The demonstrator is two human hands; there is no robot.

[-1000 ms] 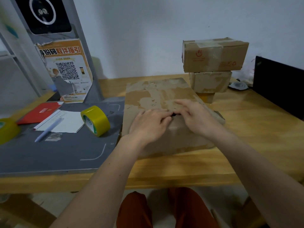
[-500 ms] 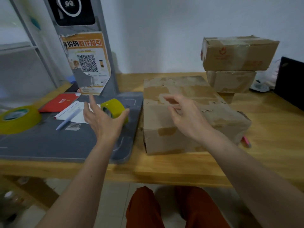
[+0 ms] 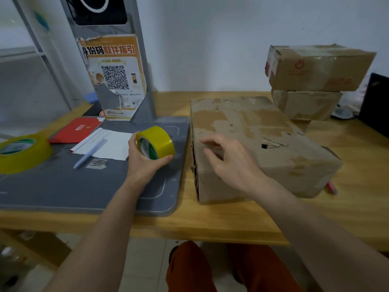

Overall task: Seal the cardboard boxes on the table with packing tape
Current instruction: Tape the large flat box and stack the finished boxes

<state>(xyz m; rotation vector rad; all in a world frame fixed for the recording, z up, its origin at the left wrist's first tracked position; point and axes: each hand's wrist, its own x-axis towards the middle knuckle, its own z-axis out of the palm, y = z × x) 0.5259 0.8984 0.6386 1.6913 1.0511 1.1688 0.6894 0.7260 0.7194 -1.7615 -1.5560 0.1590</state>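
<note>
A large worn cardboard box (image 3: 259,131) lies flat on the wooden table (image 3: 210,224), with a small hole in its top. A yellow tape roll (image 3: 156,142) stands on its edge on the grey mat (image 3: 84,186), and my left hand (image 3: 143,161) grips it, thumb on the left rim and fingers under the right side. My right hand (image 3: 231,161) hovers over the box's near left corner with relaxed, slightly curled fingers, holding nothing. Two smaller boxes (image 3: 315,68) are stacked at the back right.
A second yellow tape roll (image 3: 21,152) lies at the far left. On the mat are a red booklet (image 3: 80,129), white paper with a pen (image 3: 90,152), and a grey stand with a QR poster (image 3: 113,76). A dark object (image 3: 376,104) stands at the right edge.
Both hands left the box top. My left hand moved left and took hold of the yellow tape roll. My right hand lifted and drifted toward the box's left side. The view shifted left.
</note>
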